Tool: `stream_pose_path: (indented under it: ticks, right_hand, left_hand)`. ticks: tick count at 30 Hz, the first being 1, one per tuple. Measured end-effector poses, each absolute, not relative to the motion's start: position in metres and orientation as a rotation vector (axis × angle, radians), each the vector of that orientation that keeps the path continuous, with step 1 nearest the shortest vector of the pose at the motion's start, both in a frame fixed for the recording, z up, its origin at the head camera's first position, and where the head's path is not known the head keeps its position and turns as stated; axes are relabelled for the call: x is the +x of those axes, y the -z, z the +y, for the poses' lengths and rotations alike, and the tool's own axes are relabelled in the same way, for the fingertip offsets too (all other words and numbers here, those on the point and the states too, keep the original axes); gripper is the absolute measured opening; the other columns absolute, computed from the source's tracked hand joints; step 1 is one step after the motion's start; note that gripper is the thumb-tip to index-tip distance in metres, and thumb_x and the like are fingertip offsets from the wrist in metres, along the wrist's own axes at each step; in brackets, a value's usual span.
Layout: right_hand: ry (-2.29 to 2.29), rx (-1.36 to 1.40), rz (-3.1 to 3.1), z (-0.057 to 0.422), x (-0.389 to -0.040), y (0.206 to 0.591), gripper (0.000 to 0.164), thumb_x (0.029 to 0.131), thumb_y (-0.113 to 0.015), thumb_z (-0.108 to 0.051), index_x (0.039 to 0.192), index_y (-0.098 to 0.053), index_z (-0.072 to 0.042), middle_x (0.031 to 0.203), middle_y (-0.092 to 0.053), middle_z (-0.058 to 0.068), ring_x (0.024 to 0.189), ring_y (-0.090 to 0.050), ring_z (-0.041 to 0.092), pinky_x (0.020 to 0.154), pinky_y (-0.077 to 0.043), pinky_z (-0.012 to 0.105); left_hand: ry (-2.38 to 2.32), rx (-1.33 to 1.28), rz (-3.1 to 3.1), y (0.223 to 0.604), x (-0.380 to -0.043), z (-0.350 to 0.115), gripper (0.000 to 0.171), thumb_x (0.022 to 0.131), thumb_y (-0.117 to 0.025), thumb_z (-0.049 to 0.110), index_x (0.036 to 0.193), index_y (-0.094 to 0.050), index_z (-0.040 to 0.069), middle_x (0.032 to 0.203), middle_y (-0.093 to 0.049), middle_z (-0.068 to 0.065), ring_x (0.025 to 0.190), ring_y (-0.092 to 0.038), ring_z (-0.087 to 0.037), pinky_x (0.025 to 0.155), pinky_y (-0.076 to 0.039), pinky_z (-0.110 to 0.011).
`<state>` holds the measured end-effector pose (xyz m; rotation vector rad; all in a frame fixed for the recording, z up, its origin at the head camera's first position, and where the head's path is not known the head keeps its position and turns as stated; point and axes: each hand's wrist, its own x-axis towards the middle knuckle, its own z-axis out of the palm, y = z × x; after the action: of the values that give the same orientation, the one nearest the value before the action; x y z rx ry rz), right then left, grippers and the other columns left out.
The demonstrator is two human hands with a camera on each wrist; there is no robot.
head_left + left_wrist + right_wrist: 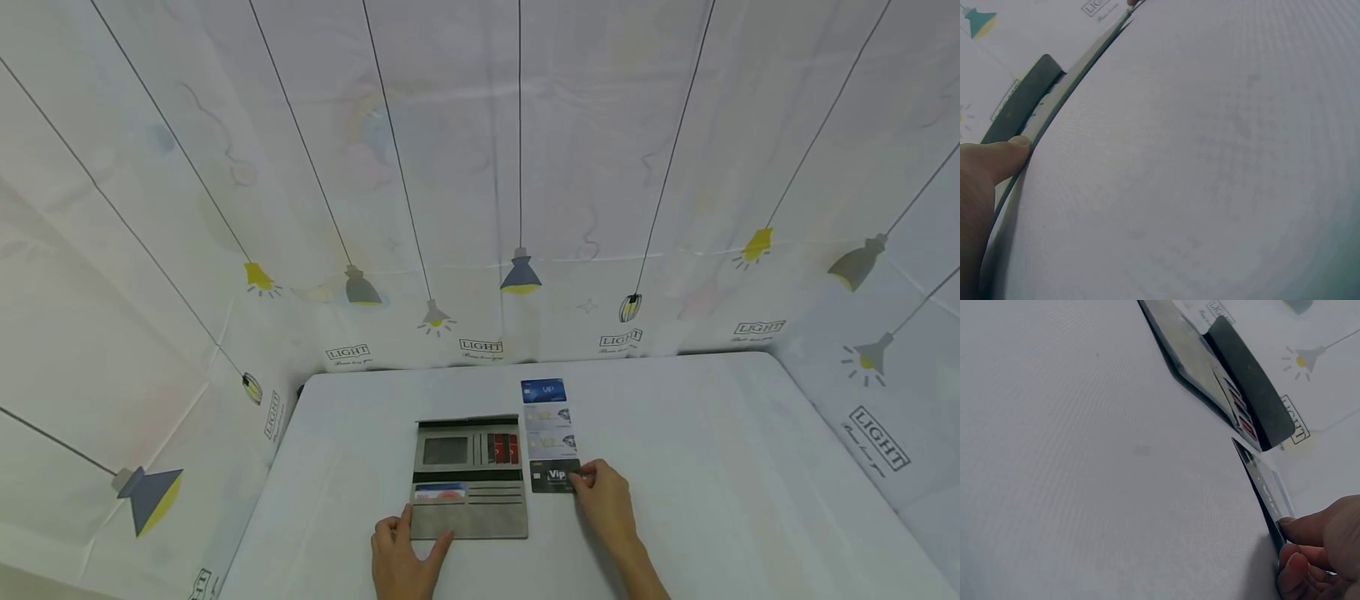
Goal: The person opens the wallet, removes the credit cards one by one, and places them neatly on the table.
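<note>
An unfolded grey wallet (468, 522) lies on the white table. My left hand (402, 562) spans its lower left corner, index finger along the left edge and thumb on the bottom edge; in the left wrist view the thumb (1013, 156) rests on the wallet's rim. A blue and white card (441, 492) sits in a lower slot, with red cards (504, 448) in upper slots. Right of the wallet, my right hand (606, 504) pinches the right end of a black VIP card (544, 481). Its thumb is on top of the card in the right wrist view.
Above the black card, two silver VIP cards (551, 444) and a blue VIP card (543, 390) form a column on the table (697, 467). A white curtain-like backdrop (450, 167) printed with hanging lamps surrounds the table's back and sides.
</note>
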<state>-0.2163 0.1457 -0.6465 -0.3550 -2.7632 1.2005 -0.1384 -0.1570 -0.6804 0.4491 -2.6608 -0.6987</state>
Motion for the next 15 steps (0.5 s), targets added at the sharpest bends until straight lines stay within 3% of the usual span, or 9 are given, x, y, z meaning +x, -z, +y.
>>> stream_pose_path:
  ticks: [15]
  right_hand:
    - [-1.186, -0.356, -2.765, 0.1453, -0.2166, 0.6465, 0.022, 0.089, -0.074, -0.013, 0.100, -0.064, 0.003, 0.077, -0.062, 0.006, 0.065, -0.053, 0.014, 0.053, -0.039, 0.023]
  left_hand:
    - [0.704, 0.445, -2.659, 0.6820, -0.1388, -0.1584, 0.088, 0.070, -0.081, 0.064, 0.130, -0.065, 0.002, 0.100, -0.044, -0.006, 0.089, -0.042, -0.018, 0.075, -0.042, -0.037]
